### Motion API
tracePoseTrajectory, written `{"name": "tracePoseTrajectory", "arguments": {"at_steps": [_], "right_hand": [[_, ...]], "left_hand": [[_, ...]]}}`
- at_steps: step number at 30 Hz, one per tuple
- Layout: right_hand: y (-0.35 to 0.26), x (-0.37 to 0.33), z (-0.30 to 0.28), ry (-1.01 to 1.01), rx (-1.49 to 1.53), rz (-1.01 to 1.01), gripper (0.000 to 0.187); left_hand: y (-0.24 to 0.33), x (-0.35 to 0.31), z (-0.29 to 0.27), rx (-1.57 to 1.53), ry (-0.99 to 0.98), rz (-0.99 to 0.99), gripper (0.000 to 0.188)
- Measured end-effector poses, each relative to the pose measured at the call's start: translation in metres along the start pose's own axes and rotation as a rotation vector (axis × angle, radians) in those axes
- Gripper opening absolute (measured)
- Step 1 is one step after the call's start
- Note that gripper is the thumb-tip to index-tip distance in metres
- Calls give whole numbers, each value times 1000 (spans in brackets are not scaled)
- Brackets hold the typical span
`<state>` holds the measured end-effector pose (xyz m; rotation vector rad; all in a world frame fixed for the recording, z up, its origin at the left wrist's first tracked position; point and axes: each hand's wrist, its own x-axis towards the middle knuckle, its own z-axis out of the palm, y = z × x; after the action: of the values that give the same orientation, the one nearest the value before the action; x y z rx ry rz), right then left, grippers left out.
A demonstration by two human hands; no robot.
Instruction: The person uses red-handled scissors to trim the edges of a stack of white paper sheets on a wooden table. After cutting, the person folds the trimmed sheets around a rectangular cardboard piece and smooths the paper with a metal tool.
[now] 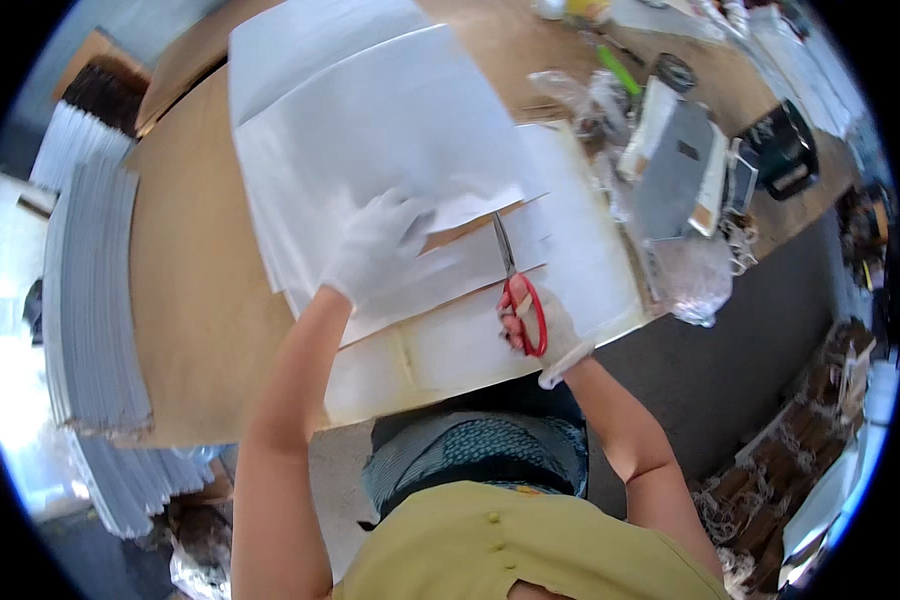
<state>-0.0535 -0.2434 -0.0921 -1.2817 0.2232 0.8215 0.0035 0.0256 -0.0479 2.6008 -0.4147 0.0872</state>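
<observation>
Large silvery-white sheets (380,120), stacked with their near edges staggered, lie across the middle of the table. My left hand (375,245), in a white glove, is over the near edge of the top sheet. Its fingers are smeared by motion, so whether they grip the sheet is unclear. Red-handled scissors (504,247) are in my right hand (558,325), which wears a glove that leaves the fingertips bare. Their blades point away from me, with the tips beside the right end of the top sheet's near edge. A white board (450,352) with yellowed edges lies beneath the sheets.
A brown tabletop (185,280) carries everything. Grey layered panels (95,290) stand along its left side. To the right are a grey flat plate (678,165), a tape roll (673,72), a dark mug (782,150), a green-handled tool (620,70) and a clear plastic bag (690,275).
</observation>
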Motion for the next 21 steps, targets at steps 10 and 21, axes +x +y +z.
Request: {"name": "tracePoseTrajectory", "arguments": {"at_steps": [10,21], "right_hand": [[39,7,135,-389,-114,259,51],[16,-10,135,-385,-330,252,28]], "left_hand": [[-27,36,-29,-293,-470,-175,46],[16,51,-69,346,-645,-162,33]]}}
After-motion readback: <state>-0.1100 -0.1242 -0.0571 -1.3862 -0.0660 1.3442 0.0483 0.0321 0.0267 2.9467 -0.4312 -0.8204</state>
